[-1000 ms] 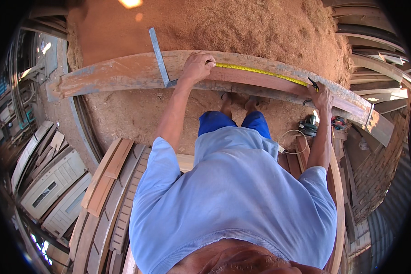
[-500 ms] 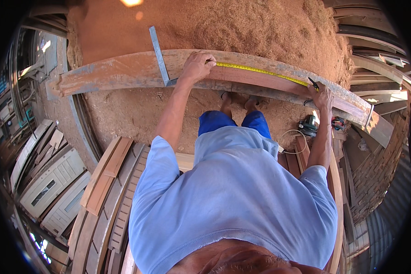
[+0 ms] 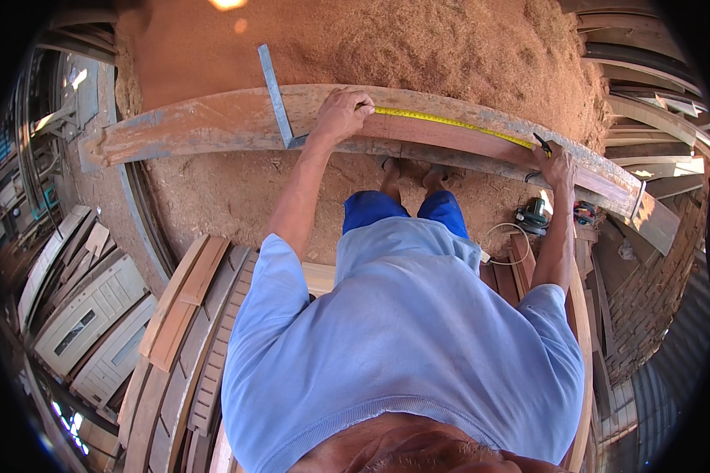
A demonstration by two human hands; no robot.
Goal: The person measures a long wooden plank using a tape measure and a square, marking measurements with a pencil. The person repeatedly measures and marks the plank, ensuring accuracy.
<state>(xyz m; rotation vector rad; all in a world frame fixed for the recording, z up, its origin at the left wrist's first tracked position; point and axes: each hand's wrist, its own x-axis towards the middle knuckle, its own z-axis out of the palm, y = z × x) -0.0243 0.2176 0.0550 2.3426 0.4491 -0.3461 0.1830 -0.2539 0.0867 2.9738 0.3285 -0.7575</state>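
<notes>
Table (image 3: pixel 197 120) is a long, scuffed wooden slab, runs out past both left grip (image 3: pixel 341 118) and right grip (image 3: pixel 558 167). On it: metal square (image 3: pixel 273 88) just left of left grip, long leg over far edge; reddish board (image 3: pixel 450 140) from near left grip to beyond right grip; yellow tape (image 3: pixel 434 118) stretched between grips.

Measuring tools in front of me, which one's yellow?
The tape, the long thin strip drawn out across the middle; the square is blue-grey, L-shaped and farther left.
</notes>
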